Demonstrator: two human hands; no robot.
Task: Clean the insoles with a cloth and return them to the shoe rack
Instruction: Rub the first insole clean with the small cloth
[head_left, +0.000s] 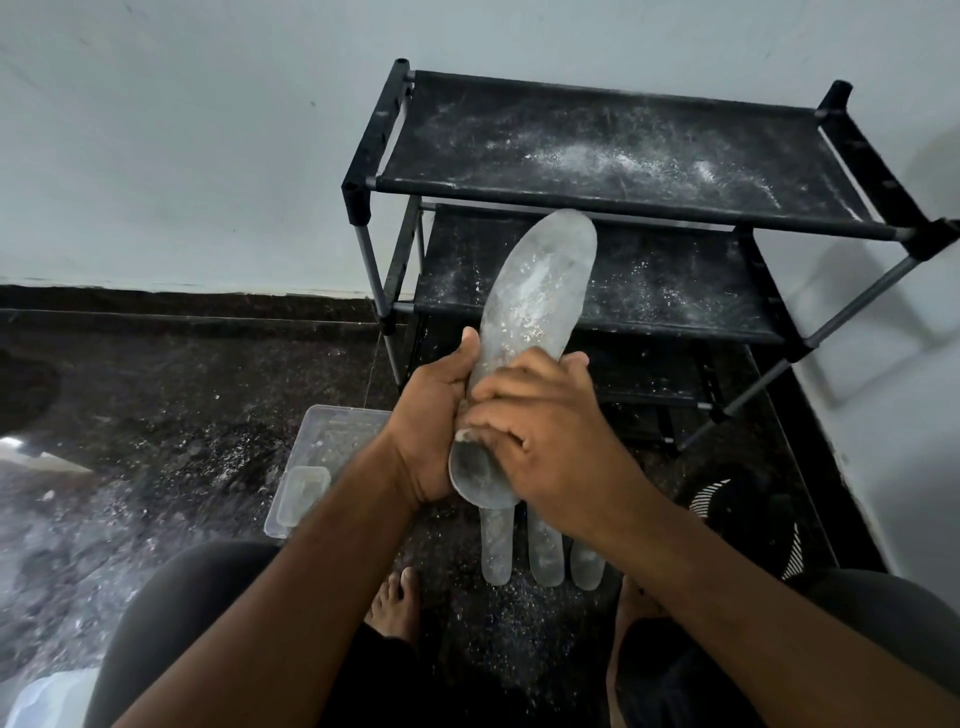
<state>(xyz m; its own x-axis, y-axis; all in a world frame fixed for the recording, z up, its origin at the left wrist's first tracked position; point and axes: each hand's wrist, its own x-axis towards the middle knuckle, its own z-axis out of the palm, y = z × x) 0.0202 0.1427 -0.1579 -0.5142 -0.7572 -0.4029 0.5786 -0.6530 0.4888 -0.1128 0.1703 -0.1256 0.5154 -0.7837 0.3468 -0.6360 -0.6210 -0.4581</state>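
No writing shows on anything here. The left hand (431, 415) curls round the heel end of a grey, dusty, long oval insole (535, 306), tilted up toward the black fabric-shelved shoe rack (613, 156). The right hand (550, 436) presses a scrap of pale cloth (464, 435) against it, fingers bent. Three more insoles (545, 551) lie flat on the speckled dark floor (182, 415), beside a clear plastic tub (311, 467).

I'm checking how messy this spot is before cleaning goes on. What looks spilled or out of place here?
White powder is strewn over the shoe rack's top shelf and middle shelf, the held insole and the dark floor. Three more insoles lie on the floor, not on the rack.
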